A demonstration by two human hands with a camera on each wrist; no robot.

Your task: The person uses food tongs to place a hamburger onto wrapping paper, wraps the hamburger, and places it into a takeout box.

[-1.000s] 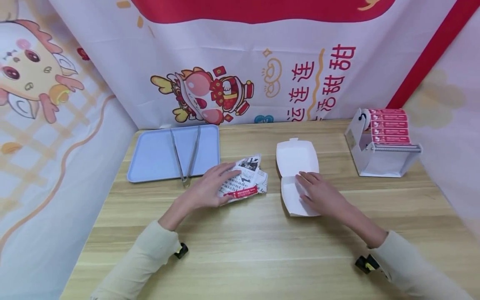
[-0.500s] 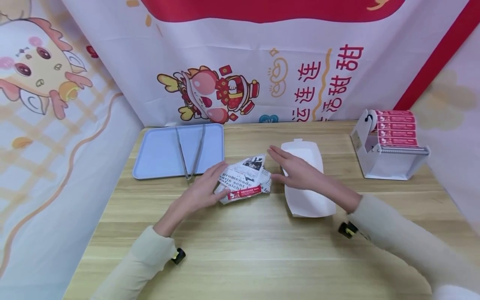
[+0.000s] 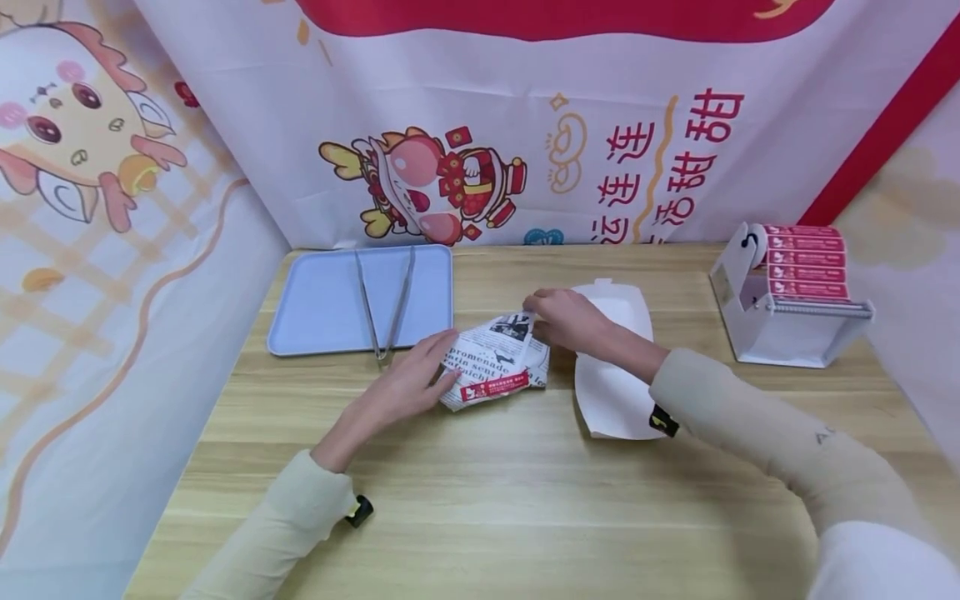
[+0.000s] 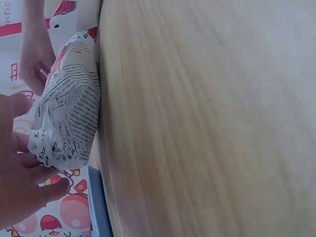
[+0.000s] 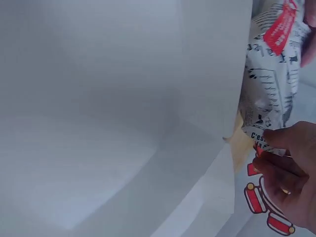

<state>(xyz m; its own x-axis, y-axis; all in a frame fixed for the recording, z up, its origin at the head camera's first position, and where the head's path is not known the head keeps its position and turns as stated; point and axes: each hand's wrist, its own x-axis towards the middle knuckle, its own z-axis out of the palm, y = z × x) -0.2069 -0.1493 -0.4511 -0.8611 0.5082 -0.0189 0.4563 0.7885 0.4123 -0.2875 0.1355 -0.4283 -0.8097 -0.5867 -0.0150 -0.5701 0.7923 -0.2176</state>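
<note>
A package wrapped in newsprint-patterned paper (image 3: 487, 358), with a red label strip, lies on the table in the head view. My left hand (image 3: 408, 379) holds its left end, thumb on the near side and fingers on the far side. In the left wrist view, fingers of the left hand (image 4: 24, 168) pass behind the paper. My right hand (image 3: 573, 321) pinches the package's far right corner; the right wrist view shows thumb and finger of the right hand (image 5: 291, 168) at the paper tip. A white clamshell takeaway box (image 3: 615, 400) lies unfolded under the right forearm, partly hidden.
A blue tray (image 3: 318, 304) with metal tongs (image 3: 367, 304) across its front edge stands at the back left. A label dispenser (image 3: 787, 308) with a red label roll stands at the back right. A printed cloth (image 3: 585, 67) hangs behind the wooden table (image 3: 480, 517).
My right hand has moved left from the white box to the package and now pinches its corner. The left hand stays at the package's left end. The head view has shifted slightly.
</note>
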